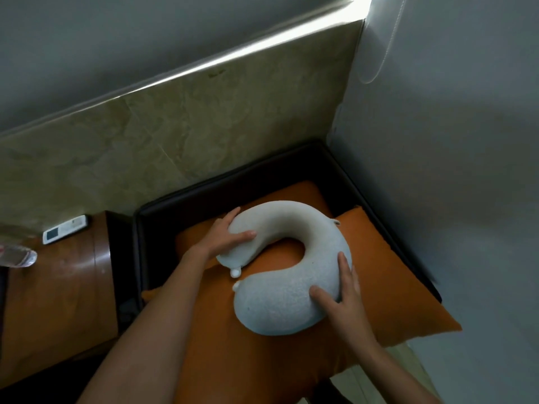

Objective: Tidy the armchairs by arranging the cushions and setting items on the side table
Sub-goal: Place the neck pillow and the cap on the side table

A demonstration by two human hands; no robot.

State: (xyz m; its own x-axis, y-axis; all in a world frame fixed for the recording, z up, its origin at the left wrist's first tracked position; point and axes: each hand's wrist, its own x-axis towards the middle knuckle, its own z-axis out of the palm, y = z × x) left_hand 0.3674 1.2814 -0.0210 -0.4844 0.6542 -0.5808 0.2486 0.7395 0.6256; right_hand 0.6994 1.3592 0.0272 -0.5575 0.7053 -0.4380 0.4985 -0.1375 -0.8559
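A pale grey U-shaped neck pillow (pixel 291 287) lies on an orange cushion (pixel 239 345) that covers the seat of a dark leather armchair (pixel 163 208). My left hand (pixel 227 237) grips the pillow's upper-left end, thumb on top. On the pillow's lower right lobe my right hand (pixel 341 298) holds it, fingers spread over the fabric. A second orange cushion (pixel 388 258) lies beside the first, toward the right wall. The pillow's open ends, each with a small white knob, point left.
A brown wooden side table (pixel 58 287) stands left of the armchair. On it lie a white remote control (pixel 65 228) and a clear plastic bottle (pixel 14 255) at the frame's left edge. Marble wall panel behind; grey wall close on the right.
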